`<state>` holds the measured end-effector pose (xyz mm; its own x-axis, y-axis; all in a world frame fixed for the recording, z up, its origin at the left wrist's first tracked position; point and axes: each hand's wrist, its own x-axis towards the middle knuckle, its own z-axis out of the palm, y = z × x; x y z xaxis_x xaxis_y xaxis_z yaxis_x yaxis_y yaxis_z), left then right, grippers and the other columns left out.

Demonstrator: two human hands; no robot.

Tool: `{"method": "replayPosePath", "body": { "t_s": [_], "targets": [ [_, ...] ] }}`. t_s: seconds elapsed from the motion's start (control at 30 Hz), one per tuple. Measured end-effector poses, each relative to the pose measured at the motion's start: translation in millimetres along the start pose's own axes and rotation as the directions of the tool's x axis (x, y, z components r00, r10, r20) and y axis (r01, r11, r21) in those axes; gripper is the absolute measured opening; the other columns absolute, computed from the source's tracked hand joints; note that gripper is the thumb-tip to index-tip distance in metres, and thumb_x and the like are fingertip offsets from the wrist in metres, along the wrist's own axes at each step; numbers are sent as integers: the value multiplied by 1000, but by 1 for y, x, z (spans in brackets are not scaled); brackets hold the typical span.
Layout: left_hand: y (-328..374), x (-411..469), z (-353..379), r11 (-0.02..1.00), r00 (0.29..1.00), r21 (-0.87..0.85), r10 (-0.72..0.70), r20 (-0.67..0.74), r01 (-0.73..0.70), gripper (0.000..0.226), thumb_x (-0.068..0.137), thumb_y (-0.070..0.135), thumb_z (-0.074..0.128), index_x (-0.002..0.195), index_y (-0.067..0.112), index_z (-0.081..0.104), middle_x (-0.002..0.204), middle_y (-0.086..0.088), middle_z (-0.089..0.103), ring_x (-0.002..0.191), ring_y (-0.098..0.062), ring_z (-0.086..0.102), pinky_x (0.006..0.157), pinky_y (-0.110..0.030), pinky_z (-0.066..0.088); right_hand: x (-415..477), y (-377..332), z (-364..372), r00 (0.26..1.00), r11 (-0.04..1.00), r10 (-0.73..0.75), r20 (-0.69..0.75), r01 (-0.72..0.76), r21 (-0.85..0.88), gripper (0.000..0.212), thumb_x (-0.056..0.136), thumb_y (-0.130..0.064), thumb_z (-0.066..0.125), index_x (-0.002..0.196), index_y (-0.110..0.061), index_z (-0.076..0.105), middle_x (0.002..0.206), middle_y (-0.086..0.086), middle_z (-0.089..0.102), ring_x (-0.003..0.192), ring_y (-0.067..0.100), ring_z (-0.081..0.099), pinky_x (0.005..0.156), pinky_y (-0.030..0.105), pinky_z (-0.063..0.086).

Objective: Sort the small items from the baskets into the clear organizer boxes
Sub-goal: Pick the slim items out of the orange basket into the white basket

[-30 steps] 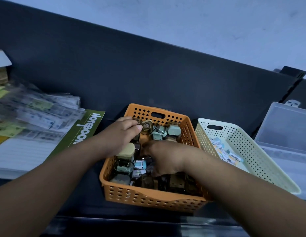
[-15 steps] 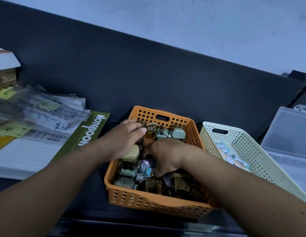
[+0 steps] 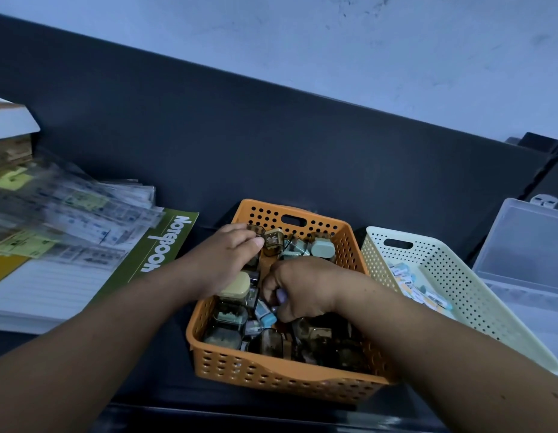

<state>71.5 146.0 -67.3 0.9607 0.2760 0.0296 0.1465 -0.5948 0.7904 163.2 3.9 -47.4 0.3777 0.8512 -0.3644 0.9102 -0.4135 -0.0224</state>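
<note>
An orange perforated basket (image 3: 271, 375) sits in front of me, full of small items (image 3: 315, 246) in brown, grey-green and cream cases. My left hand (image 3: 223, 260) rests on the items at the basket's far left, thumb straight beside a brown clear case (image 3: 274, 240). My right hand (image 3: 305, 290) is down in the middle of the basket with its fingers curled, pinching a small lilac item (image 3: 281, 296) just above a light blue item (image 3: 267, 318). What lies under its palm is hidden.
A cream perforated basket (image 3: 452, 276) with small labelled pieces (image 3: 410, 284) stands right of the orange one. A clear organizer box (image 3: 521, 245) is at the far right. A green notebook (image 3: 159, 245), plastic packets (image 3: 68, 210) and a white pad lie left. A dark panel rises behind.
My right hand has curled tighter among the items, and a lilac piece now shows between its fingers. My left hand has barely moved. The view has shifted slightly.
</note>
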Motion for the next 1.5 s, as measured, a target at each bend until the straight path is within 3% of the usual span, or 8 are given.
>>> {"method": "replayPosePath", "body": {
  "t_s": [0.27, 0.43, 0.7, 0.87, 1.1, 1.3, 1.4, 1.5],
  "targets": [
    [0, 0, 0, 1000, 1000, 8, -12, 1, 12, 52, 99, 45, 34, 145, 22, 37, 157, 10, 17, 143, -7, 15, 110, -27, 12, 3, 0, 5, 1000, 999, -14, -7, 14, -41, 25, 83, -29, 67, 109, -30, 67, 99, -5, 67, 89, 17, 61, 79, 31, 53],
    [-1, 1, 1, 1000, 1000, 24, -15, -5, 16, 52, 99, 46, 34, 145, 23, 37, 157, 10, 18, 143, -7, 16, 111, -28, 12, -5, 13, 1, 997, 972, -2, -80, 20, 234, 23, 83, -18, 67, 102, -29, 71, 101, -9, 70, 92, 11, 64, 85, 30, 53],
    [-2, 2, 0, 999, 1000, 43, -25, -15, 26, 50, 99, 46, 34, 144, 24, 39, 156, 10, 19, 142, -7, 17, 113, -30, 12, -36, 36, -9, 956, 648, 123, -266, 126, 751, 9, 89, -8, 63, 92, -13, 71, 70, 3, 66, 63, 8, 58, 65, 24, 48],
    [-1, 2, 0, 1000, 1000, 26, -13, -26, 14, 47, 99, 42, 36, 142, 23, 42, 156, 8, 22, 141, -7, 19, 110, -26, 13, -75, 60, -23, 816, 450, 376, -438, 252, 857, 14, 88, 6, 57, 83, -5, 64, 71, 11, 62, 62, 16, 54, 62, 27, 42],
    [4, 2, 1, 999, 1000, 49, 1, -24, 0, 46, 100, 39, 34, 141, 22, 43, 156, 5, 24, 142, -9, 19, 110, -25, 12, -121, 119, -5, 591, 557, 698, -403, -95, 825, 8, 89, -3, 57, 86, -8, 62, 79, 12, 65, 67, 19, 57, 60, 29, 43],
    [5, 0, 1, 998, 1000, 55, 0, -20, 1, 47, 100, 41, 33, 142, 23, 42, 156, 6, 23, 142, -9, 18, 112, -27, 12, -116, 120, 8, 647, 721, 689, -326, -568, 397, 38, 87, -22, 62, 125, -24, 59, 130, 0, 59, 96, 20, 63, 78, 31, 50],
    [5, -1, 0, 998, 1000, 59, 2, -19, 0, 47, 100, 41, 33, 142, 23, 41, 156, 6, 22, 142, -9, 18, 113, -29, 12, -106, 90, -6, 661, 820, 572, -485, -448, 356, 36, 87, -27, 63, 123, -27, 60, 127, -4, 59, 106, 16, 60, 86, 30, 47],
    [4, 0, -1, 999, 1000, 48, -2, -17, 3, 47, 99, 43, 33, 142, 24, 42, 156, 7, 23, 142, -8, 19, 113, -29, 12, -95, 38, -21, 789, 869, 366, -493, -100, 485, 21, 88, -26, 67, 109, -26, 66, 105, -8, 63, 85, 8, 61, 75, 26, 49]
  ]
}}
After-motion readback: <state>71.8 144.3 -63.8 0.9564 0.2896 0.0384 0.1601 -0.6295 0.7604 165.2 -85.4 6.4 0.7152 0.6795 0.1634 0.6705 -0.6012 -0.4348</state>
